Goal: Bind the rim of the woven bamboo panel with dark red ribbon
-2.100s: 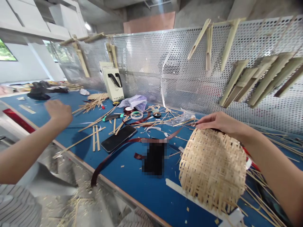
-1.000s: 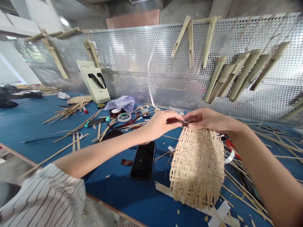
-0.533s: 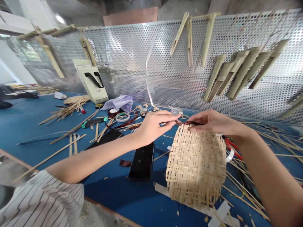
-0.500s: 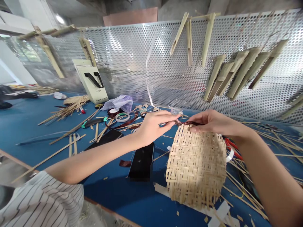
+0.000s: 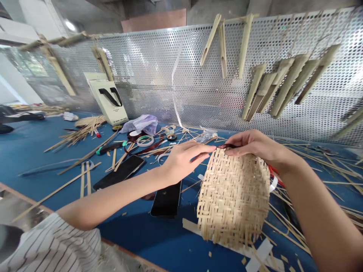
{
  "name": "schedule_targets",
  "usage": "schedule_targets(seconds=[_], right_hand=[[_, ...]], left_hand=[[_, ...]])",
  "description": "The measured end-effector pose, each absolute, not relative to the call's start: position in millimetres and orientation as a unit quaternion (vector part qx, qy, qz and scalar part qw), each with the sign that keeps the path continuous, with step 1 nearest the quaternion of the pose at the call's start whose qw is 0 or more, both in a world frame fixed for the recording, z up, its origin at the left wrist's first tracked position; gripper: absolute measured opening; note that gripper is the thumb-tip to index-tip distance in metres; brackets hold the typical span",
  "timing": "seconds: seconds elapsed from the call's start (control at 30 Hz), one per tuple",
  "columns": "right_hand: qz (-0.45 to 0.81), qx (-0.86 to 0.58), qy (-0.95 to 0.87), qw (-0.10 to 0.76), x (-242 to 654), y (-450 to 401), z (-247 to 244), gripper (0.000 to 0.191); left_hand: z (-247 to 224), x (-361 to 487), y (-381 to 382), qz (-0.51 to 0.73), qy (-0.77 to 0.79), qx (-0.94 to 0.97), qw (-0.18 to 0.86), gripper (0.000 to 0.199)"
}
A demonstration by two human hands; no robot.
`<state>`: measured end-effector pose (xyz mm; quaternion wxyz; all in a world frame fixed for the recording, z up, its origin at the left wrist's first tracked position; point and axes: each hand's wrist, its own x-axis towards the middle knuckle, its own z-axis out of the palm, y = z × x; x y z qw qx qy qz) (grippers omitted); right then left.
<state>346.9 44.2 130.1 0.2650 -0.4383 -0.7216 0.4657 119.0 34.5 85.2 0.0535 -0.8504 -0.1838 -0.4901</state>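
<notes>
A woven bamboo-strip piece [image 5: 234, 196] stands tilted up from the blue table, its rounded lower edge down on the table. Along its top edge runs a dark brown ribbon [image 5: 227, 146]. My right hand [image 5: 252, 145] pinches that edge from the right, ribbon and weave together between thumb and fingers. From the left, my left hand [image 5: 184, 158] reaches the top left corner, its stretched index finger and thumb closing on the ribbon's end, which the fingertips mostly hide. Under my left forearm lies a black phone [image 5: 166, 200].
Another dark phone [image 5: 120, 172], a green-and-black handled tool [image 5: 112, 147], a tape roll [image 5: 145, 141] and a bundle of bamboo strips [image 5: 82, 130] lie leftward. Behind rises a perforated metal panel [image 5: 147, 83] with hanging bamboo pieces [image 5: 289, 85]. Loose strips [image 5: 337, 168] cover the right side.
My left fingertips have come down and in to the corner of the weave; the loose ribbon end that stuck out there no longer shows. My right hand keeps its pinch. The view has shifted slightly.
</notes>
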Motion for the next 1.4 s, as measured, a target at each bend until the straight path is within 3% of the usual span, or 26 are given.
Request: schedule_targets(seconds=[0.13, 0.4, 0.93, 1.07, 1.4], right_hand=[[0.448, -0.457, -0.718, 0.275, 341.4, 40.7, 132.4, 0.025], [0.436, -0.443, -0.740, 0.257, 343.5, 45.7, 130.6, 0.031], [0.464, -0.422, -0.729, 0.274, 350.4, 49.3, 126.2, 0.026], [0.474, -0.419, -0.723, 0.278, 350.3, 49.4, 126.7, 0.023], [0.432, -0.467, -0.705, 0.313, 361.0, 52.4, 126.5, 0.022]], left_hand=[[80.4, 117.3, 32.6, -0.509, -0.177, -0.841, 0.052, 0.014], [78.7, 108.5, 27.2, -0.434, -0.151, -0.886, 0.065, 0.033], [64.3, 111.8, 12.9, -0.512, -0.176, -0.841, 0.008, 0.022], [60.5, 111.2, 10.7, -0.512, -0.182, -0.839, -0.008, 0.027], [57.1, 107.7, -4.4, -0.490, -0.257, -0.829, -0.080, 0.018]])
